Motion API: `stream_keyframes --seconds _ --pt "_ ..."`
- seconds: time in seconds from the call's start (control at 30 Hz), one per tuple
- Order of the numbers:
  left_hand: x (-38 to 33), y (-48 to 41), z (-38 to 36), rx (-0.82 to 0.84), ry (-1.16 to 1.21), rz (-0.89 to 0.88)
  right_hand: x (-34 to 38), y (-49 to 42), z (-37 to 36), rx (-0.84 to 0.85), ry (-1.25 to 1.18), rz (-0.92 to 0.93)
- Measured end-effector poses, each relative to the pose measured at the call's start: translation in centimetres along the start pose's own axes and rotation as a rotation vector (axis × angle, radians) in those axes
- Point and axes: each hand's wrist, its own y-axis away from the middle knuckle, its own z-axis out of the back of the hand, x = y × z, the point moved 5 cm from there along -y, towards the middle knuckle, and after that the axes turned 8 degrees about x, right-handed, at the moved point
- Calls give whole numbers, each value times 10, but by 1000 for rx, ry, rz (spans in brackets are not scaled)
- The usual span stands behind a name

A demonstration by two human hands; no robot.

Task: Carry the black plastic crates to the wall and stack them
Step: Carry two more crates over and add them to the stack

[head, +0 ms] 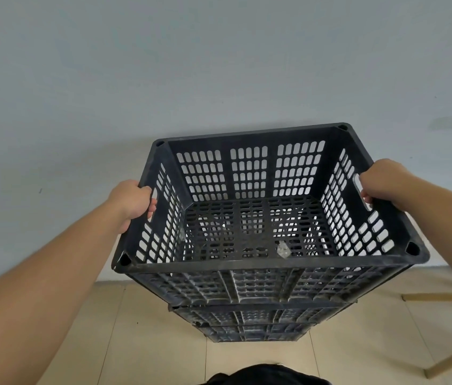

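Nearly done: top crate (261, 264) mid-frame, over the stack (250, 329) at the wall (219, 65). My left hand (133, 201) and right hand (383, 184) hook curled fingers through its side slots. Seated or not, can't tell; release remains.

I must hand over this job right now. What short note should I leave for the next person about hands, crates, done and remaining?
Left hand: grips the left handle slot of the top crate.
Right hand: grips its right handle slot.
Crates: the top crate is over the stack of crates by the wall; whether it is fully seated cannot be told.
Done: a stack stands at the wall.
Left: seat this crate squarely, then let go. No other crates are in view.
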Motion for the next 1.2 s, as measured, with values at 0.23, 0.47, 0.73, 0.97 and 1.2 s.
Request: stream_keyframes --seconds 0.23,0.47,0.73,0.97,1.2 --pt "7 4 -1 -8 27 9 -2 5 1 39 87 11" --pt "12 8 0 -24 -17 -60 -3 5 -5 -1 124 22" --pt "17 10 -3 -97 0 -105 3 12 -7 -33 68 35" --pt "19 6 3 -91 43 -119 -8 11 -11 -55 -28 36" --pt "17 15 -3 -179 -66 -146 1 21 -9 -17 52 44"
